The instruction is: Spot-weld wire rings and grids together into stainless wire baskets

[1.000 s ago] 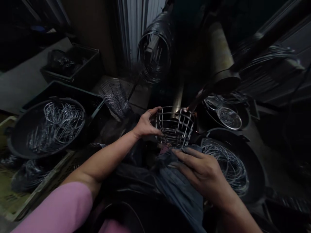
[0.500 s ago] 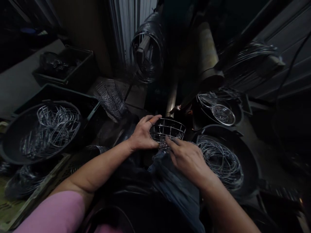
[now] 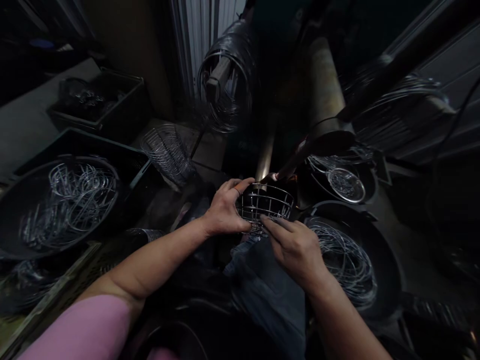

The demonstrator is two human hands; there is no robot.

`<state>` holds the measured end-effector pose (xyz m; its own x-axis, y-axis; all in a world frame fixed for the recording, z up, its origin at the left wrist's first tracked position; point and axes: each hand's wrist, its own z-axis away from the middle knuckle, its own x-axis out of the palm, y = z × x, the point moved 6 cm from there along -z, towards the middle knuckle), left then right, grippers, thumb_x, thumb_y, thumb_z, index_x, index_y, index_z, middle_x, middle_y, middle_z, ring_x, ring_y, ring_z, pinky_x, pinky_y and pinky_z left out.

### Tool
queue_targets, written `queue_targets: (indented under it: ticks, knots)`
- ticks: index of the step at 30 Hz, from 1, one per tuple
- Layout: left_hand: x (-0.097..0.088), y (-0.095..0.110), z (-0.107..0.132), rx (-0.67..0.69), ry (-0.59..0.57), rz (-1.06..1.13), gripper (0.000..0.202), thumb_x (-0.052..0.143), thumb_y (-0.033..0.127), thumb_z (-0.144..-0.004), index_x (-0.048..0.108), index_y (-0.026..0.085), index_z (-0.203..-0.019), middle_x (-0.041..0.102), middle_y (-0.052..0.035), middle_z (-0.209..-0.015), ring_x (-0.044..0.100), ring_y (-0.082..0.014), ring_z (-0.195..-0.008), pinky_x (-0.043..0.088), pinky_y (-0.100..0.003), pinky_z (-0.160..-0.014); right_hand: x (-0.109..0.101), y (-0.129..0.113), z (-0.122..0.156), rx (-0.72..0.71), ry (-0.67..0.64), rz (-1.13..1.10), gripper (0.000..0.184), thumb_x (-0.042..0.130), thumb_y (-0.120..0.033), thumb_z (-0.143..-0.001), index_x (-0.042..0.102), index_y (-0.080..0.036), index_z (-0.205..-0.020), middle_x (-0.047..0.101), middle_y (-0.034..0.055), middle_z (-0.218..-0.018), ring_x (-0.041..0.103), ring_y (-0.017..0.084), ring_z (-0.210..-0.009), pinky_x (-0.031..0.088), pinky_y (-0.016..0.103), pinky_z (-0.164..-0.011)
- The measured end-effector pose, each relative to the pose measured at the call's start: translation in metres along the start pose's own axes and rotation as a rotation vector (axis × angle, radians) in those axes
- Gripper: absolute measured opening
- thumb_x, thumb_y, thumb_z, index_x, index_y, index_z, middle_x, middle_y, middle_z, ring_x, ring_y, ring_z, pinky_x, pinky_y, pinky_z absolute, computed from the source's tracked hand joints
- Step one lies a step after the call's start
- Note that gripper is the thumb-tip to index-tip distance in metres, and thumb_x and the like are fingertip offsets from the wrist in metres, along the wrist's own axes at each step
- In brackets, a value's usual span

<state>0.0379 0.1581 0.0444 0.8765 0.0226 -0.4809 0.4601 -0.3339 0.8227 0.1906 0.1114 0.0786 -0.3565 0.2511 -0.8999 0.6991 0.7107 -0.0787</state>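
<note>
A small round wire basket (image 3: pixel 268 202) sits at the centre, under the tip of a dark machine arm (image 3: pixel 300 155). My left hand (image 3: pixel 225 210) is wrapped round the basket's left side, thumb under and fingers over the rim. My right hand (image 3: pixel 294 245) rests against the basket's near lower edge, fingers pinched on its wires. A dark blue cloth (image 3: pixel 270 290) lies over my lap below both hands.
A black tub of loose wire rings (image 3: pixel 56 200) stands at the left, another tub of wire rings (image 3: pixel 348 255) at the right. A stack of finished wire baskets (image 3: pixel 168 152) lies behind. Wire coils (image 3: pixel 225 85) hang above, and a small metal dish (image 3: pixel 345 182) sits at the right.
My right hand has come up from the cloth onto the basket's near edge. The basket has tilted from on its side to nearly upright. My left hand keeps its grip.
</note>
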Motion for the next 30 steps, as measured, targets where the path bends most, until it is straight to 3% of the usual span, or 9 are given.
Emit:
queue_targets:
  ticks: [7, 14, 22, 30]
  knots:
    - [0.0, -0.004, -0.009, -0.056, -0.006, 0.034, 0.094, 0.076, 0.024, -0.044, 0.051, 0.015, -0.134, 0.053, -0.0116, -0.123, 0.055, -0.0292, -0.113, 0.046, -0.042, -0.102, 0.0, 0.01, -0.007, -0.006, 0.06, 0.008, 0.028, 0.047, -0.012, -0.092, 0.072, -0.014, -0.104, 0.073, 0.0056, -0.085, 0.062, 0.015, -0.063, 0.044, 0.029, -0.06]
    - [0.0, -0.009, -0.03, -0.073, 0.023, 0.092, 0.092, 0.077, 0.022, -0.043, 0.053, 0.018, -0.133, 0.054, -0.0096, -0.122, 0.057, -0.0277, -0.11, 0.047, -0.04, -0.101, 0.003, 0.027, -0.022, 0.031, 0.03, 0.044, 0.029, 0.049, -0.016, -0.092, 0.074, -0.019, -0.107, 0.074, 0.0049, -0.087, 0.065, 0.016, -0.068, 0.047, 0.028, -0.063]
    - [0.004, -0.016, -0.039, -0.145, 0.004, 0.127, 0.094, 0.078, 0.02, -0.04, 0.055, 0.017, -0.132, 0.055, -0.0081, -0.12, 0.058, -0.0247, -0.104, 0.049, -0.037, -0.097, -0.002, 0.032, -0.03, 0.04, 0.086, 0.041, 0.027, 0.051, -0.017, -0.091, 0.075, -0.018, -0.104, 0.073, 0.0063, -0.086, 0.064, 0.016, -0.066, 0.047, 0.027, -0.061]
    - [0.002, -0.019, -0.047, -0.109, 0.03, 0.108, 0.094, 0.079, 0.021, -0.04, 0.056, 0.019, -0.132, 0.055, -0.0068, -0.117, 0.058, -0.0245, -0.103, 0.049, -0.037, -0.097, 0.003, 0.039, -0.035, 0.095, 0.064, 0.022, 0.028, 0.05, -0.019, -0.09, 0.075, -0.021, -0.103, 0.073, 0.006, -0.086, 0.065, 0.017, -0.068, 0.048, 0.027, -0.063]
